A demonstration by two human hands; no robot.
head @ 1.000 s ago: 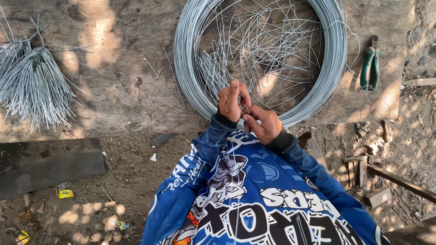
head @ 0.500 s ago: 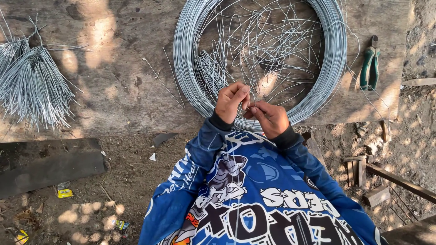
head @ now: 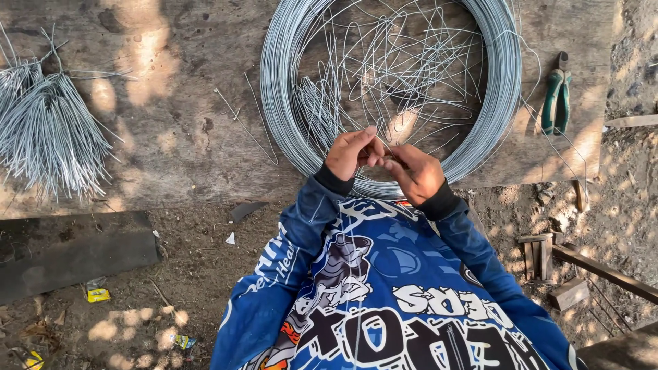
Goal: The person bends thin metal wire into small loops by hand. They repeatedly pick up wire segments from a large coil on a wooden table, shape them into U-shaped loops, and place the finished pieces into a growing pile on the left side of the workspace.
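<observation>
My left hand point(head: 351, 152) and my right hand point(head: 418, 173) meet over the near rim of a big coil of grey steel wire point(head: 281, 103) that lies flat on a worn wooden board point(head: 171, 137). Both hands pinch a thin wire point(head: 381, 153) between their fingertips, which touch each other. Inside the coil lies a tangle of loose bent wire pieces point(head: 404, 68). My blue printed sleeves come up from the bottom of the view.
A bundle of cut straight wires point(head: 48, 130) lies at the board's left end. Green-handled pliers point(head: 556, 96) rest at the right end. Below the board are dirt ground, a dark plank point(head: 75, 253), and wood scraps point(head: 548, 260) at the right.
My hands have lowered a little toward me and shifted slightly right along the coil's near rim, fingers still working the thin wire. The coil and tools have not moved.
</observation>
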